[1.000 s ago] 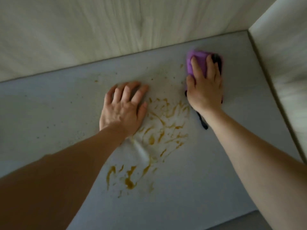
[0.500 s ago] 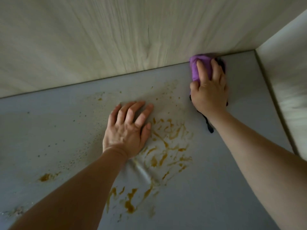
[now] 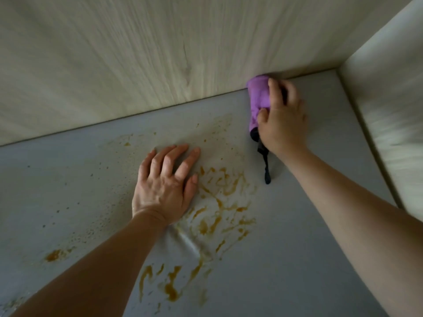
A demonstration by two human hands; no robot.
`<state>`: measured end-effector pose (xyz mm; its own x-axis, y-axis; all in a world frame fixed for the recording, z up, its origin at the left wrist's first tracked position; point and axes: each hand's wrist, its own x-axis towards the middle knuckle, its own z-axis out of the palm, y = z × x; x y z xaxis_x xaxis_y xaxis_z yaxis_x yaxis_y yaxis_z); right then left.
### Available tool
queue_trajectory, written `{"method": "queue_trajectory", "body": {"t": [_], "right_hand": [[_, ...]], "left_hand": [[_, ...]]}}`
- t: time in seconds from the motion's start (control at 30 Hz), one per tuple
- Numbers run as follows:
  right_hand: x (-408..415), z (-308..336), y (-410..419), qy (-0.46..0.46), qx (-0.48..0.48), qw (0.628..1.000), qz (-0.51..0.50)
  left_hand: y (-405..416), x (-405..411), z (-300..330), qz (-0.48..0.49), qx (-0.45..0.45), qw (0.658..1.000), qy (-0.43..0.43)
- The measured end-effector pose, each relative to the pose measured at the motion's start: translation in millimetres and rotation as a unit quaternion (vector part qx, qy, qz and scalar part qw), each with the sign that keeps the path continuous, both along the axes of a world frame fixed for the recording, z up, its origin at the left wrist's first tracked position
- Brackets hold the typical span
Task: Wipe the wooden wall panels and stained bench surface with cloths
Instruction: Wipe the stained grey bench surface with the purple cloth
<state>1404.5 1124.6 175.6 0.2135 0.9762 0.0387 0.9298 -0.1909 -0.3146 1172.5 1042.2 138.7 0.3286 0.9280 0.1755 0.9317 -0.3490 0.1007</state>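
Where the grey desk (image 3: 320, 225) meets the pale wooden back wall panel (image 3: 137, 65), the right hand (image 3: 282, 120) grips a bunched purple cloth (image 3: 257, 99), fingers curled over its top and thumb pinching its near side. The cloth's far end touches the seam between desk and back panel, near the corner formed with the side wall panel (image 3: 389, 99) on the right. A dark strap or tail (image 3: 265, 165) hangs from beneath the right hand and trails across the desk surface toward the viewer; whether it belongs to the purple cloth or to a second cloth cannot be told.

The left hand (image 3: 164, 186) lies flat, palm down, on the desk, fingers straight and slightly spread, holding nothing. Its fingertips point toward the back panel, well apart from the cloth.

Orange-brown stains (image 3: 224, 202) streak the desk just to the right of the left hand, between the two forearms. A second group of thicker streaks (image 3: 170, 287) lies nearer the viewer, beside the left forearm. A smaller blotch (image 3: 53, 255) sits apart at the lower left, and fine specks are scattered across the desk between the left hand and the back panel. A pale, shiny crease (image 3: 187, 242) runs diagonally through the surface just beside the left wrist. The right edge of the side panel is blurred.
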Motion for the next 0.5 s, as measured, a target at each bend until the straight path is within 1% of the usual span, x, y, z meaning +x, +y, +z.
{"method": "queue_trajectory", "body": {"t": [0.07, 0.1, 0.17, 0.23, 0.27, 0.33, 0.43, 0.5], "right_hand": [[6, 1, 3, -0.002, -0.010, 1.000, -0.011], [8, 0, 6, 0.008, 0.003, 1.000, -0.023], [-12, -6, 10, 0.055, 0.032, 0.997, -0.031], [-45, -8, 1, 0.102, 0.057, 0.992, 0.045], [-60, -9, -5, 0.110, 0.061, 0.987, 0.098], [-68, -7, -11, 0.105, 0.053, 0.978, 0.171], [-40, -4, 2, 0.106, 0.039, 0.973, 0.201], [-14, -9, 12, 0.100, 0.059, 0.981, 0.157]], "left_hand": [[0, 0, 1, 0.001, -0.001, 1.000, 0.002], [1, 2, 1, -0.001, -0.001, 1.000, 0.002], [1, 0, -1, 0.000, 0.000, 1.000, 0.002], [0, -1, -1, -0.003, 0.002, 1.000, 0.003], [0, -2, -1, -0.002, 0.002, 1.000, 0.003], [0, -1, -1, -0.002, 0.005, 1.000, 0.008], [1, 0, -3, 0.001, 0.011, 1.000, 0.001], [1, 0, -4, 0.002, 0.013, 1.000, 0.001]]}}
